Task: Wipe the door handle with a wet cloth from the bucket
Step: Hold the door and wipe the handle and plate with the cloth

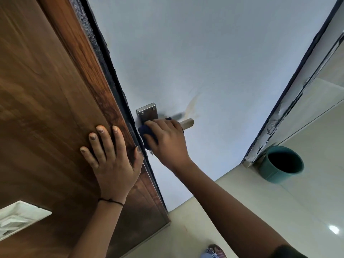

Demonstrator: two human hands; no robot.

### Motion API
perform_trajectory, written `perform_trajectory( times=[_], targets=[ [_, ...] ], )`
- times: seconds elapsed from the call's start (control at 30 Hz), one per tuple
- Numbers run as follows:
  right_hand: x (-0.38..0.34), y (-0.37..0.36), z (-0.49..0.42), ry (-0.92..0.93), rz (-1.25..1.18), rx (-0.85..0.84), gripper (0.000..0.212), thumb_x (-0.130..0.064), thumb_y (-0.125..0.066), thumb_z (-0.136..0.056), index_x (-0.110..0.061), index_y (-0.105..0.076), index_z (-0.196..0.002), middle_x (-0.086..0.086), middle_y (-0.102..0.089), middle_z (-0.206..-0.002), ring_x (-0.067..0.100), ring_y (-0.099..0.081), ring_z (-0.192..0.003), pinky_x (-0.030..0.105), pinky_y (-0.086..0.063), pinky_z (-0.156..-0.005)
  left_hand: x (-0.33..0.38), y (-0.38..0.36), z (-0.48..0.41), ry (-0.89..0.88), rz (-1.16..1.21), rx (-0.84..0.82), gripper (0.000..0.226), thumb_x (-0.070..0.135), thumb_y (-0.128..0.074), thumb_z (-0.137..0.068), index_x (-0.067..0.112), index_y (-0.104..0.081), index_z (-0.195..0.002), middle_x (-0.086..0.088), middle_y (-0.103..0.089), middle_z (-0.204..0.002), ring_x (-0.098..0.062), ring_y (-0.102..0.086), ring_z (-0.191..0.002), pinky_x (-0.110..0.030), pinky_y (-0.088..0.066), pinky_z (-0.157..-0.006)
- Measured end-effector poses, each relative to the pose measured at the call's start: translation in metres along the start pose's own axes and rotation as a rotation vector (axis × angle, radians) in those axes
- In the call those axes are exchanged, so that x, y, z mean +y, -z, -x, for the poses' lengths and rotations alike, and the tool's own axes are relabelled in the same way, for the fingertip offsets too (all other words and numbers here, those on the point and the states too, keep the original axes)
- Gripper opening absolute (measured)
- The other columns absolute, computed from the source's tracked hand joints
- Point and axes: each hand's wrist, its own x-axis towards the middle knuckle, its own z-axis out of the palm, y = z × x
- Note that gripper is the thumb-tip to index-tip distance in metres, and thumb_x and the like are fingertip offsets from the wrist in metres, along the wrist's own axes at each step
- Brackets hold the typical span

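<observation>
In the middle of the frame, the right hand (167, 140) is closed around a dark blue cloth (148, 135), pressing it on the door handle (187, 123). Its arm reaches up from the lower right. The left hand (111, 159) lies flat on the brown door (46, 90), fingers spread, holding nothing. The green bucket (283, 164) sits on the floor at the right.

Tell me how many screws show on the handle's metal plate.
2, both near the top of the plate: one at its left corner, one at its right. The right hand and cloth cover the lower part, so more may be hidden.
</observation>
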Motion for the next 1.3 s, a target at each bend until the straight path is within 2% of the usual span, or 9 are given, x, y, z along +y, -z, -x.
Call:
perform_trajectory(
  times=[0.27, 0.43, 0.6, 0.67, 0.87, 1.0, 1.07, 1.17, 1.3],
  targets=[
    [0.049, 0.031, -0.011, -0.274, 0.023, -0.082, 0.022, -0.024, -0.056, -0.089, -0.020, -0.069, -0.107, 0.003, -0.073, -0.104, 0.028, -0.064, -0.101, 0.037, -0.035, -0.093, 0.000, -0.001, 0.000, -0.004, 0.013, 0.005, 0.081, 0.045, -0.040, -0.092, 0.012, 0.001, -0.153, -0.025, -0.014, -0.149, -0.040, -0.007, -0.137, -0.045, 0.013, -0.117],
    [0.086, 0.044, -0.006, -0.819, -0.414, -0.008, 0.024, -0.026, -0.052, -0.093, -0.016, -0.062, -0.112, 0.004, -0.070, -0.105, 0.026, -0.065, -0.101, 0.040, -0.052, -0.086, 0.001, 0.000, 0.000, -0.008, 0.016, 0.000, 0.080, 0.044, -0.040, -0.093, 0.011, 0.001, -0.153, -0.024, -0.015, -0.149, -0.042, -0.012, -0.135, -0.045, 0.012, -0.117],
    [0.110, 0.039, 0.028, -1.191, -0.654, 0.125, 0.021, -0.024, -0.049, -0.093, -0.007, -0.051, -0.081, 0.011, -0.057, -0.079, 0.029, -0.057, -0.073, 0.038, -0.048, -0.067, 0.000, -0.001, 0.001, -0.008, 0.020, 0.004, 0.080, 0.044, -0.041, -0.093, 0.010, 0.000, -0.153, -0.025, -0.014, -0.149, -0.042, -0.010, -0.136, -0.045, 0.012, -0.117],
    [0.113, 0.039, 0.035, -1.264, -0.754, 0.173, 0.016, -0.025, -0.047, -0.092, -0.010, -0.047, -0.086, 0.009, -0.048, -0.081, 0.025, -0.050, -0.072, 0.039, -0.045, -0.065, 0.000, -0.001, 0.001, -0.009, 0.026, 0.000, 0.080, 0.044, -0.041, -0.093, 0.010, 0.000, -0.153, -0.025, -0.013, -0.150, -0.043, -0.010, -0.136, -0.046, 0.012, -0.117],
    [0.100, 0.043, 0.026, -1.235, -0.737, 0.311, 0.037, -0.041, -0.046, -0.097, -0.013, -0.030, -0.115, -0.004, -0.054, -0.094, 0.013, -0.058, -0.082, 0.033, -0.047, -0.074, -0.001, -0.002, 0.001, -0.012, 0.056, 0.003, 0.081, 0.042, -0.045, -0.092, 0.009, -0.003, -0.153, -0.028, -0.019, -0.149, -0.045, -0.012, -0.135, -0.050, 0.006, -0.117],
    [0.064, 0.038, 0.010, -1.222, -0.770, 0.339, 0.074, -0.041, -0.051, -0.091, -0.025, -0.008, -0.149, 0.013, -0.048, -0.139, 0.031, -0.046, -0.127, 0.040, -0.038, -0.103, 0.000, 0.002, 0.001, 0.006, 0.063, -0.028, 0.081, 0.041, -0.047, -0.092, 0.006, -0.006, -0.153, -0.036, -0.031, -0.145, -0.046, -0.015, -0.135, -0.062, -0.011, -0.109],
    [0.041, 0.030, 0.011, -1.106, -0.736, 0.314, 0.084, -0.032, -0.056, -0.078, -0.025, -0.012, -0.149, 0.007, -0.044, -0.134, 0.029, -0.037, -0.130, 0.042, -0.035, -0.106, 0.000, 0.004, 0.000, 0.025, 0.066, -0.053, 0.080, 0.041, -0.047, -0.092, 0.004, -0.010, -0.153, -0.037, -0.032, -0.145, -0.046, -0.015, -0.135, -0.064, -0.014, -0.108],
    [0.020, 0.017, 0.019, -0.853, -0.605, 0.345, 0.066, -0.009, -0.062, -0.073, -0.014, -0.035, -0.133, 0.004, -0.047, -0.119, 0.027, -0.044, -0.113, 0.050, -0.043, -0.099, 0.001, 0.005, 0.000, 0.038, 0.068, -0.065, 0.076, 0.040, -0.048, -0.092, -0.001, -0.019, -0.150, -0.039, -0.033, -0.144, -0.049, -0.018, -0.133, -0.066, -0.017, -0.107],
    [0.009, -0.002, 0.034, -0.686, -0.474, 0.284, 0.054, -0.006, -0.068, -0.080, -0.009, -0.047, -0.129, 0.015, -0.048, -0.124, 0.021, -0.041, -0.112, 0.017, -0.034, -0.094, 0.001, 0.005, 0.000, 0.053, 0.093, -0.078, 0.075, 0.039, -0.047, -0.092, 0.000, -0.019, -0.149, -0.040, -0.032, -0.144, -0.056, -0.026, -0.131, -0.069, -0.017, -0.105]
  ],
)
